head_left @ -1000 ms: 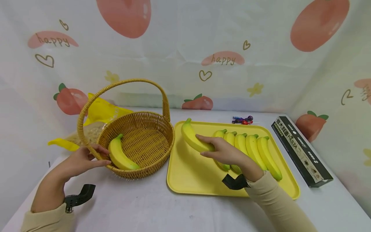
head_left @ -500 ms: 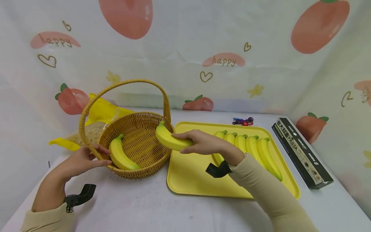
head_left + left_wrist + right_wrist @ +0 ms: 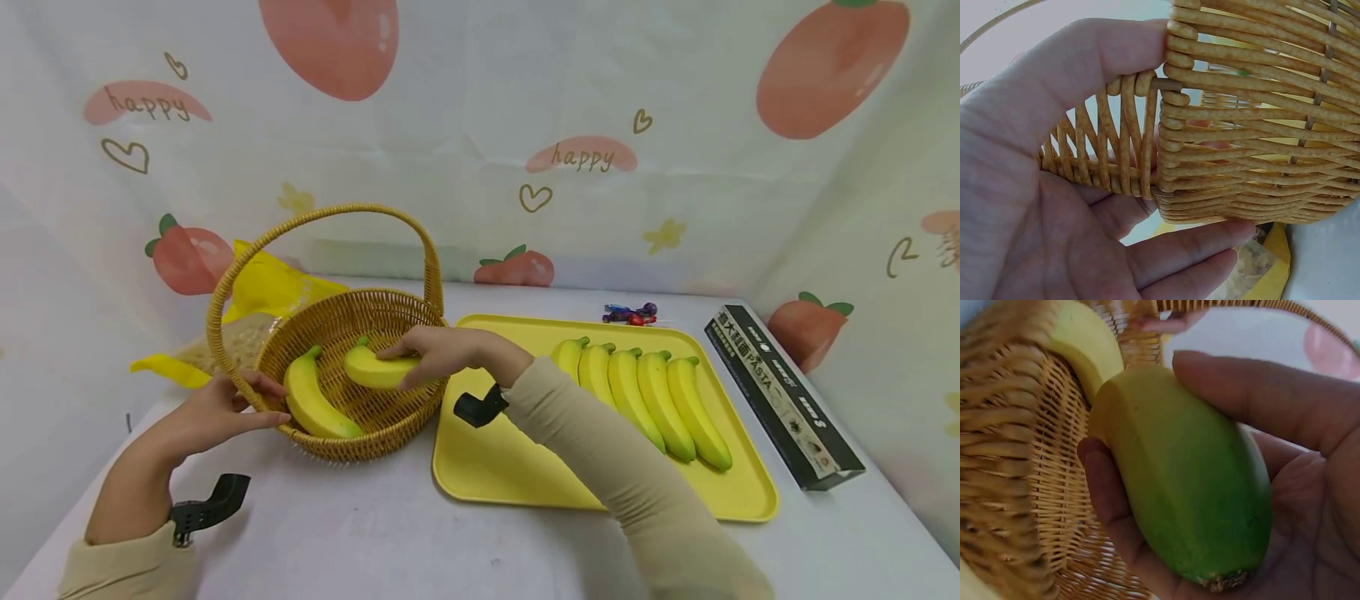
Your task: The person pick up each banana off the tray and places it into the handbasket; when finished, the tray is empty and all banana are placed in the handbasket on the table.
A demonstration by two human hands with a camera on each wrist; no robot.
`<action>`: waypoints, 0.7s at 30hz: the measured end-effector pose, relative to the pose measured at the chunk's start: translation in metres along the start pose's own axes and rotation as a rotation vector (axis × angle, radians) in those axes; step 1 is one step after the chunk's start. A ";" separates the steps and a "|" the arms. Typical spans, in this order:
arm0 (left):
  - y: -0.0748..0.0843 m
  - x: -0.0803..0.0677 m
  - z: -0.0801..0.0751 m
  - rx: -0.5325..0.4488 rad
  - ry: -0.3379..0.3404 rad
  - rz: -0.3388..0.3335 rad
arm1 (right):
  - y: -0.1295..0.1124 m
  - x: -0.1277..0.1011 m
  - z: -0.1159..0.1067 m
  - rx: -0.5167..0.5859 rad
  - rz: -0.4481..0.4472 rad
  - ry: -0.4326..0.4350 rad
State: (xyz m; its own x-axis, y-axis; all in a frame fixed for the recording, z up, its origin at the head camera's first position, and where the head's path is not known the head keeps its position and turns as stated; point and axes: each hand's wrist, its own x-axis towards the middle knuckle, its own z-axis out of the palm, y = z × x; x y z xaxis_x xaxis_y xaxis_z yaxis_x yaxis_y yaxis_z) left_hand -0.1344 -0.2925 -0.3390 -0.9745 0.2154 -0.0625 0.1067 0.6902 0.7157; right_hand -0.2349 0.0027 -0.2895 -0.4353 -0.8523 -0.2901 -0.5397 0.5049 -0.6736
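My right hand (image 3: 450,354) grips a yellow banana (image 3: 371,369) inside the opening of the wicker basket (image 3: 360,450). In the right wrist view the greenish end of that banana (image 3: 1191,481) faces the camera, with thumb and fingers around it. Another banana (image 3: 315,400) lies at the basket's left side. My left hand (image 3: 213,417) holds the basket's left rim by the base of the tall handle; in the left wrist view the thumb and fingers lie around the wicker handle base (image 3: 1110,144). Several bananas (image 3: 637,392) lie side by side on the yellow tray (image 3: 495,467).
Behind the basket lies a yellow bag (image 3: 270,283) with a clear part. A black pasta box (image 3: 780,396) stands right of the tray, and some wrapped lollipops (image 3: 630,313) lie behind it. The basket's handle (image 3: 330,210) arches over its opening.
My right hand has carried the banana leftward from above the tray, over the basket's rim and down into the basket. The left hand has stayed on the rim.
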 end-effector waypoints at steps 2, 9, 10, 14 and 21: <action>0.000 0.000 0.000 -0.001 -0.002 0.003 | 0.000 0.012 -0.001 0.019 0.002 -0.015; -0.001 0.000 0.000 0.004 -0.007 -0.009 | -0.003 0.045 -0.002 0.067 0.034 -0.072; -0.001 0.000 0.000 0.005 -0.007 -0.009 | -0.003 0.048 -0.001 0.069 0.037 -0.076; 0.000 0.000 0.001 0.004 -0.005 -0.016 | -0.003 0.059 0.001 0.134 0.076 -0.091; 0.000 0.000 0.001 0.009 -0.011 -0.020 | 0.004 0.068 0.006 0.252 0.142 -0.149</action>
State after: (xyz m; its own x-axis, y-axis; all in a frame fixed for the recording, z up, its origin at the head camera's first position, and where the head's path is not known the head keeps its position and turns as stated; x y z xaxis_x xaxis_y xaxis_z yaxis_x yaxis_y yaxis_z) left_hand -0.1343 -0.2919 -0.3396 -0.9743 0.2088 -0.0840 0.0891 0.7007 0.7079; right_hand -0.2629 -0.0542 -0.3163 -0.3730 -0.7959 -0.4769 -0.2775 0.5861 -0.7612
